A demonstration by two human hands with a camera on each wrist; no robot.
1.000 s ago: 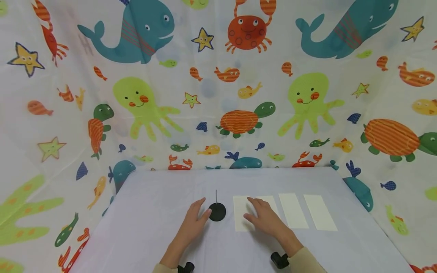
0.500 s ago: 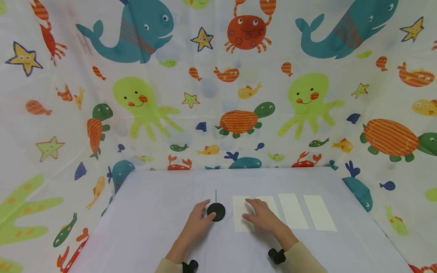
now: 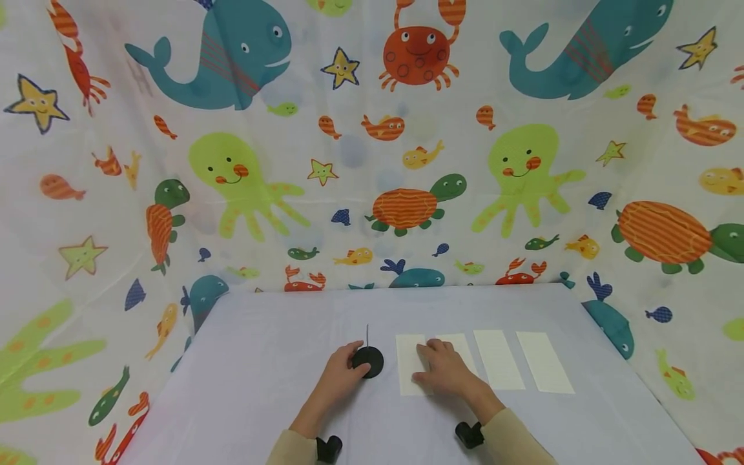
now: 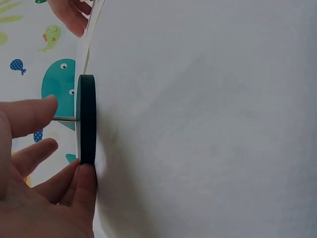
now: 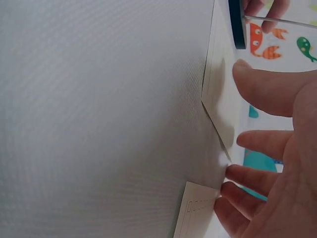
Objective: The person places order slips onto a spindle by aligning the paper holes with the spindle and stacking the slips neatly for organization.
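Observation:
A paper spike, a flat round black base (image 3: 372, 363) with a thin upright metal rod (image 3: 367, 336), stands on the white table in the head view. At its left edge is my left hand (image 3: 339, 376). The left wrist view has the lower fingertips against the side of the base (image 4: 87, 119), while the thumb (image 4: 34, 115) and forefinger stand apart from it beside the rod. My right hand (image 3: 446, 369) is low over two pale paper slips, the leftmost slip (image 3: 409, 365) and its neighbour (image 3: 460, 345). Its lower fingertips reach the edge of a slip (image 5: 197, 208); the thumb is spread away.
Two further slips, a third slip (image 3: 500, 360) and a fourth slip (image 3: 545, 361), lie in a row to the right. A curtain (image 3: 360, 213) printed with sea animals hangs behind the white table (image 3: 273, 349) and along both sides.
My left hand has moved right until its fingers meet the spike's base. The right hand's fingers have bent down closer over the slips. The spike and slips have stayed in place.

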